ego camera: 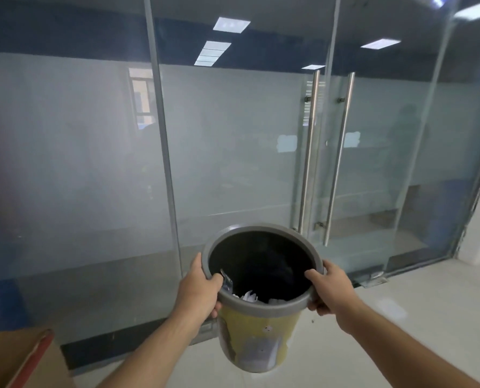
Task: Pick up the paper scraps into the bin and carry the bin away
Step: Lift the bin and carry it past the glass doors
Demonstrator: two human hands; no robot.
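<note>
We hold the bin (261, 326) in the air between both hands, before a frosted glass door (359, 152).

Our left hand (198, 287) and right hand (328, 287) clasp opposite sides of its round grey rim; white paper scraps (248, 296) lie inside the dark, yellow-walled plastic cylinder.

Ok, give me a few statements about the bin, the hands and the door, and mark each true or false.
1. Both hands grip the bin by its rim: the left hand and the right hand. True.
2. The bin stands on the floor. False: it is held up, clear of the floor.
3. White paper scraps lie inside the bin. True.
4. The bin's outer wall is plain red. False: it is yellow with a grey rim.
5. The glass door ahead has two upright metal handles. True.
</note>
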